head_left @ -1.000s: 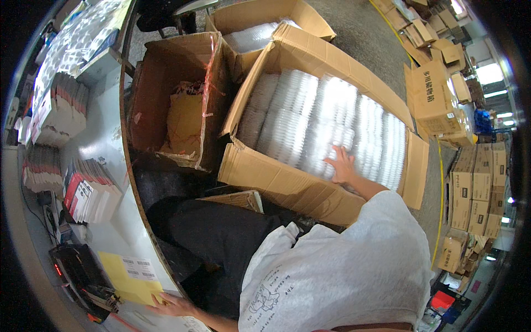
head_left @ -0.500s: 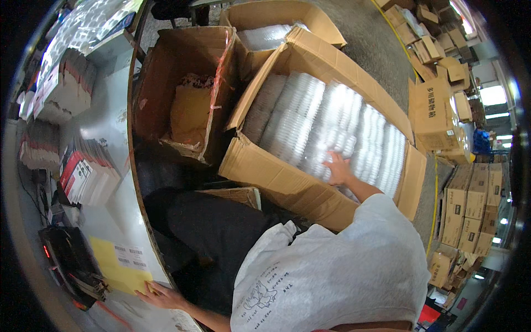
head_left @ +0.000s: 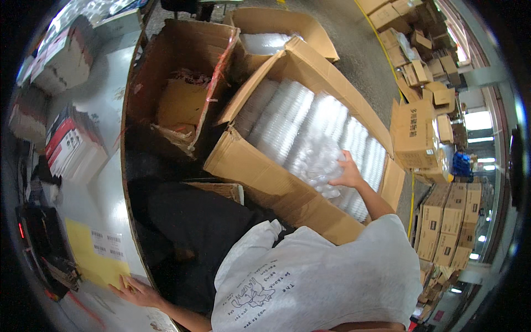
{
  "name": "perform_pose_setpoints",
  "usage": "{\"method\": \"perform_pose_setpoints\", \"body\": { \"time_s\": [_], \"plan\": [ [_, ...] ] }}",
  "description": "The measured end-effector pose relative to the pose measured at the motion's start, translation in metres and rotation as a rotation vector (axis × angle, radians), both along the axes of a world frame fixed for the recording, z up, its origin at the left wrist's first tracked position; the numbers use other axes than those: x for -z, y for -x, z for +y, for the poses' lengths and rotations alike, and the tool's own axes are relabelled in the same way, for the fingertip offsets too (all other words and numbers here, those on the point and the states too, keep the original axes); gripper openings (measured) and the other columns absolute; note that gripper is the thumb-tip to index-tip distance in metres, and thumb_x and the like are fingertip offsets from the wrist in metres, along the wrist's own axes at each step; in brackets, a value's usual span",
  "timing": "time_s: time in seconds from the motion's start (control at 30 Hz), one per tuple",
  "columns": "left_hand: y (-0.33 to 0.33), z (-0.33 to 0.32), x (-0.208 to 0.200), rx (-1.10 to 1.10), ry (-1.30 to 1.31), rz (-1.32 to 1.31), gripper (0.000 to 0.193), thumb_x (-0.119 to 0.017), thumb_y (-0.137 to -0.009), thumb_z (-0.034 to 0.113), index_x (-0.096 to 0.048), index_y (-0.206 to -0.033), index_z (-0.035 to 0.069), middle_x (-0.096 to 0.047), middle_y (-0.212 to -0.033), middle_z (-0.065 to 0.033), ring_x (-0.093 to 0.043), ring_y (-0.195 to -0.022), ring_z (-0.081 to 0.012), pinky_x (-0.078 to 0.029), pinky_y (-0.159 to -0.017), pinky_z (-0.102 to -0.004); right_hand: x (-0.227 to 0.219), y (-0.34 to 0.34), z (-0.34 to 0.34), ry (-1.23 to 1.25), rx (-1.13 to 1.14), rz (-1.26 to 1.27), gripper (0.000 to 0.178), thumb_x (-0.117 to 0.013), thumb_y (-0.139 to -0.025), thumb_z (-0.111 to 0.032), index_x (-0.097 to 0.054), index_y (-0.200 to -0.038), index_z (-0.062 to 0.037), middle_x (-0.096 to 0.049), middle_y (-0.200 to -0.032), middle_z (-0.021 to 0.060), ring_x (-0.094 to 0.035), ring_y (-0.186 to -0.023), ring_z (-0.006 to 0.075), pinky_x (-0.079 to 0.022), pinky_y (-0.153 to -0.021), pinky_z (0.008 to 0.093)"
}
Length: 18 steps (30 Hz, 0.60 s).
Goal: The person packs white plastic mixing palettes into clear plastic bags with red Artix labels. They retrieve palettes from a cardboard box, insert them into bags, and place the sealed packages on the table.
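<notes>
My right hand (head_left: 350,170) reaches into a big open cardboard box (head_left: 265,182) and grips the edge of some clear plastic blister shells (head_left: 316,157), with the thumb and fingers closing round them. Further rows of nested clear shells (head_left: 285,113) fill this box; how many shells are in my grip cannot be made out. On the grey table at the left, my left hand (head_left: 135,290) rests with its fingers apart, by the near edge of a yellow sheet (head_left: 91,252) that carries white barcode labels (head_left: 108,244).
A black device (head_left: 41,243) stands beside the yellow sheet. Stacks of printed cards (head_left: 74,146) lie farther up the table. A worn cardboard box (head_left: 182,105) stands between table and shell box, another box (head_left: 298,22) behind. Cartons (head_left: 448,221) are piled at the right.
My right hand has turned and closed on the shells, lifting or tilting them from the row. My left hand stays by the yellow sheet. The whole view has shifted slightly.
</notes>
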State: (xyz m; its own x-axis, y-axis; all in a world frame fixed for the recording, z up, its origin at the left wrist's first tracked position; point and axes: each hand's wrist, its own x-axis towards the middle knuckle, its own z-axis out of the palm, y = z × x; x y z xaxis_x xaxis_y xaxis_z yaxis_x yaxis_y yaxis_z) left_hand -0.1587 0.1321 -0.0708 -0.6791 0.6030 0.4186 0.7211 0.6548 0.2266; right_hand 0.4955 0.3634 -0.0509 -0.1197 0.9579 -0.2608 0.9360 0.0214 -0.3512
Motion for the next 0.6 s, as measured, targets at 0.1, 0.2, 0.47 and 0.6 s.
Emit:
{"method": "perform_pose_setpoints", "body": {
  "time_s": [0.1,0.2,0.47,0.6],
  "plan": [
    [-0.003,0.000,-0.015,-0.089,-0.017,0.036,0.034,-0.048,-0.095,0.027,-0.061,-0.110,0.000,-0.038,-0.138,-0.0209,-0.040,-0.125,-0.0358,-0.039,-0.098,-0.0415,-0.044,0.014,0.023,-0.038,0.057,0.168,0.070,-0.086,-0.043,-0.027,-0.062,-0.101,0.0031,-0.038,-0.128,0.0150,-0.042,-0.118,0.0278,-0.040,-0.095,0.0351],
    [-0.015,0.013,-0.047,-0.102,-0.170,0.099,0.036,-0.050,-0.093,0.030,-0.058,-0.114,0.001,-0.038,-0.139,-0.0191,-0.038,-0.127,-0.0348,-0.035,-0.101,-0.0421,-0.082,0.037,0.052,0.044,0.126,0.511,0.079,-0.088,-0.046,-0.026,-0.056,-0.112,0.0034,-0.044,-0.121,0.0119,-0.046,-0.112,0.0222,-0.038,-0.097,0.0329],
    [-0.133,0.061,-0.121,0.730,-0.331,-0.903,0.144,-0.082,-0.043,0.063,-0.002,-0.143,-0.003,0.001,-0.149,-0.0268,-0.003,-0.139,-0.0388,-0.008,-0.110,-0.0465,-0.041,0.272,0.080,0.408,-0.766,0.951,0.116,-0.090,-0.040,-0.040,-0.034,-0.134,0.0001,-0.046,-0.131,0.0146,-0.045,-0.120,0.0253,-0.035,-0.102,0.0400],
    [-0.140,0.028,-0.123,0.517,-0.628,-0.989,0.140,-0.084,-0.046,0.055,0.000,-0.144,0.000,0.007,-0.148,-0.0270,0.004,-0.138,-0.0407,-0.008,-0.109,-0.0481,-0.072,0.402,0.032,0.707,-1.398,0.991,0.136,-0.092,-0.041,-0.033,-0.006,-0.141,0.0008,-0.040,-0.136,0.0168,-0.040,-0.125,0.0263,-0.030,-0.105,0.0378]
  ]
}}
